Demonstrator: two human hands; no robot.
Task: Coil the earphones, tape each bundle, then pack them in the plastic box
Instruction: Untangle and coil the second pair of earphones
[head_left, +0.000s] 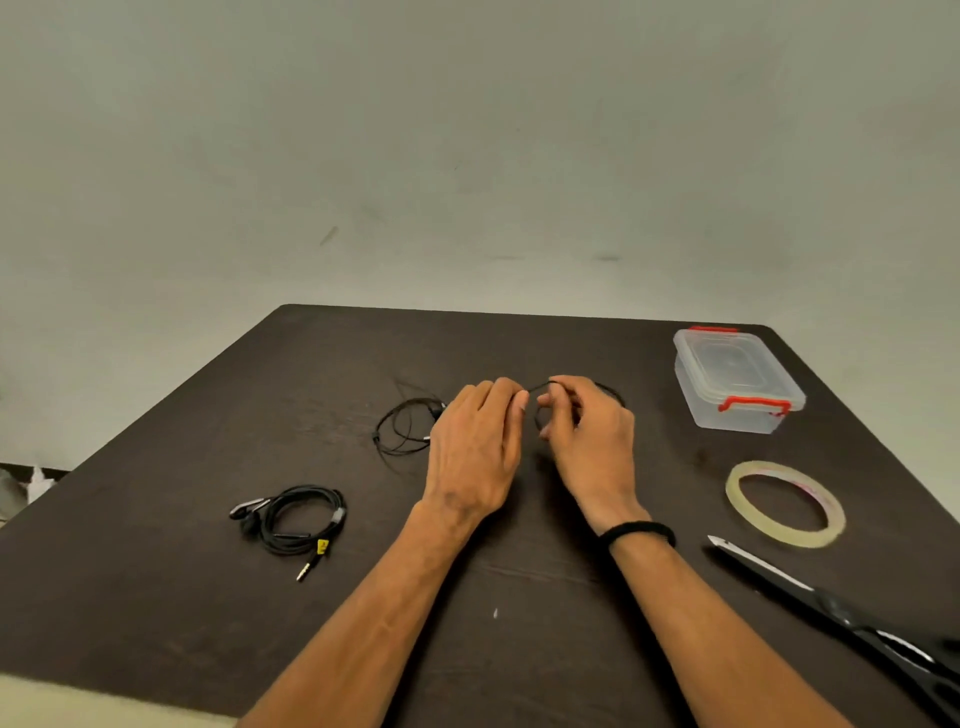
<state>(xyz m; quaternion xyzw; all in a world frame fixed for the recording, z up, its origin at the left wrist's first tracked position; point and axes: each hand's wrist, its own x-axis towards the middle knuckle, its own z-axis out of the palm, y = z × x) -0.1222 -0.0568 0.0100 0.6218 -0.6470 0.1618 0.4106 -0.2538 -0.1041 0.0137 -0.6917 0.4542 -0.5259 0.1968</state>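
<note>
Coiling underway: left hand (475, 441) and right hand (587, 436) fingers pinch the black earphone cable (540, 387) between them; next, reach rightward for tape roll (784, 503).

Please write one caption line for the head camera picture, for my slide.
Both hands coil a black earphone cable on a dark table.

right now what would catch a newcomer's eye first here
Two bare hands, left and right, meet mid-table, pinching a thin black earphone cord between the fingertips. Far right sits a clear plastic box with red clips, lid on, with a tape roll and scissors nearer the person.
</note>
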